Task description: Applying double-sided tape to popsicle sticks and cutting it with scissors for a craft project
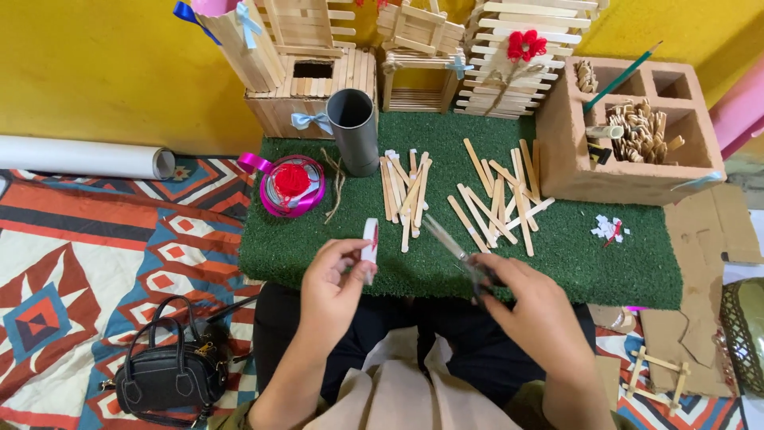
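My left hand [334,283] pinches a small white strip with red marks [370,239], held upright over the near edge of a green turf mat [286,247]. My right hand [529,306] grips a pair of scissors [450,247], whose blades point up and left toward the strip. The blades stand a little apart from the strip. Two loose heaps of wooden craft sticks [406,191] [497,195] lie on the mat just beyond my hands.
A grey tube [354,131] and a pink ribbon spool with red centre [292,185] stand on the mat. Stick-built models [414,56] line the back. A clay-coloured compartment box [629,131] sits right. A black handbag [171,370], white roll [79,157], and cardboard pieces [700,263] lie around.
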